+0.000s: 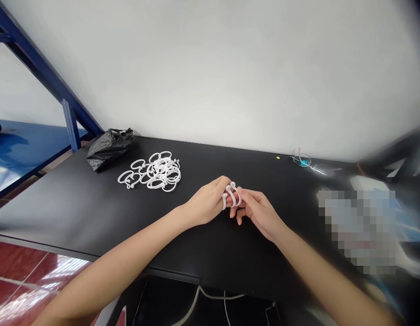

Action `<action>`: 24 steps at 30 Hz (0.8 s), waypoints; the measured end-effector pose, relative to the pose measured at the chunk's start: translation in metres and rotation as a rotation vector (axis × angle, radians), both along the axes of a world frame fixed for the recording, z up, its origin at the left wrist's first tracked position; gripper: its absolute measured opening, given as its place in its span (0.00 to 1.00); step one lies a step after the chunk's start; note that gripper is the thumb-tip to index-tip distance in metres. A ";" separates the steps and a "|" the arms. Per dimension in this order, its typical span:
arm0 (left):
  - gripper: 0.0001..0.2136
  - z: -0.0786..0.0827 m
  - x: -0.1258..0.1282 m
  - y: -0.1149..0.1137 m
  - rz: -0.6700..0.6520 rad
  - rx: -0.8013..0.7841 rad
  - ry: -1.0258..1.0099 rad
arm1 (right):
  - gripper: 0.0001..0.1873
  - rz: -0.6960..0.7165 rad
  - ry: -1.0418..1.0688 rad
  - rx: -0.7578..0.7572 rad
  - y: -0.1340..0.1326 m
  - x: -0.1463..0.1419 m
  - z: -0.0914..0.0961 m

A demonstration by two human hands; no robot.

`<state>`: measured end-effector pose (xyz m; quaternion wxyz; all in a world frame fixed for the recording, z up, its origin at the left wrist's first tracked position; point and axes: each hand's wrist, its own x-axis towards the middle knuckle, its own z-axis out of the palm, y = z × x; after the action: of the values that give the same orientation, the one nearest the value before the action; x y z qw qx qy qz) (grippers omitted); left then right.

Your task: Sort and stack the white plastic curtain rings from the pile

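Note:
White plastic curtain rings (232, 197), each with a small loop on its rim, sit between my two hands above the table. My left hand (208, 202) is closed around them, and its fingers are partly hidden behind the rings. At the right side of the rings, my right hand (260, 212) pinches the rim of one ring between thumb and index finger. Its other fingers curl loosely below. Farther left on the table lies a tangled pile of similar white curtain rings (158, 171), apart from both hands.
A crumpled black plastic bag (110, 147) rests at the back left of the black table (104, 213). Near the wall at right lie a thin clear coil with a blue piece (303, 163) and a yellow scrap (278, 157). A blurred package (362, 231) is at far right.

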<state>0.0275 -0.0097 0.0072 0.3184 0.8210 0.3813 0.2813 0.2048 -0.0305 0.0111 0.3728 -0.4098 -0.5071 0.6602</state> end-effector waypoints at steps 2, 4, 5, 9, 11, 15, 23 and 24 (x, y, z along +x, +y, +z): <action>0.07 0.002 0.000 0.000 -0.032 -0.057 -0.091 | 0.21 0.019 0.003 -0.004 0.001 0.001 0.000; 0.09 0.005 0.000 -0.001 -0.063 -0.095 -0.170 | 0.19 0.033 0.000 -0.001 0.001 0.001 -0.001; 0.09 0.006 0.001 -0.001 -0.078 -0.112 -0.196 | 0.19 0.038 0.001 -0.002 0.001 0.001 -0.001; 0.09 0.005 0.001 0.001 -0.131 -0.302 -0.296 | 0.20 0.029 -0.022 0.013 0.000 0.000 -0.001; 0.10 0.002 0.002 0.002 -0.147 -0.431 -0.357 | 0.20 0.027 -0.050 0.035 -0.001 -0.002 -0.001; 0.10 -0.004 0.002 0.001 -0.094 -0.453 -0.366 | 0.23 0.054 -0.053 0.003 -0.003 -0.006 -0.002; 0.09 -0.003 0.003 0.000 -0.155 -0.541 -0.355 | 0.19 -0.002 -0.071 0.067 -0.008 -0.011 -0.007; 0.09 -0.002 0.003 0.001 -0.156 -0.531 -0.339 | 0.21 -0.005 -0.055 0.056 -0.009 -0.012 -0.007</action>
<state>0.0307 -0.0092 0.0054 0.6011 0.6775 0.3188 0.2794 0.1930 -0.0392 0.0045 0.3720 -0.4183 -0.5344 0.6333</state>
